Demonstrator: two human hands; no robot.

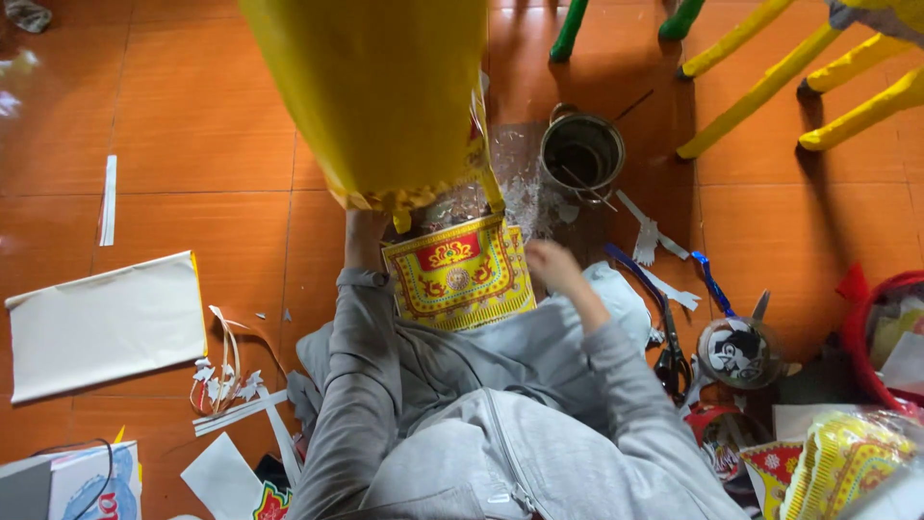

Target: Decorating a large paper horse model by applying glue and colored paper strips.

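Big yellow paper form (pixel 371 96) upright, centre frame, over orange tile floor (pixel 192 125), lower edge fringed. Left hand (pixel 364 236) under that edge, fingers hidden, grip cannot tell. Right hand (pixel 551 265) loosely curled, beside red-yellow patterned panel (pixel 460 274) on lap; pinching anything — cannot tell. Metal pot (pixel 581 152) just behind, scissors (pixel 667 327) right of knee. White sheet (pixel 101 323) well left, paper scraps (pixel 226 380) near left elbow.
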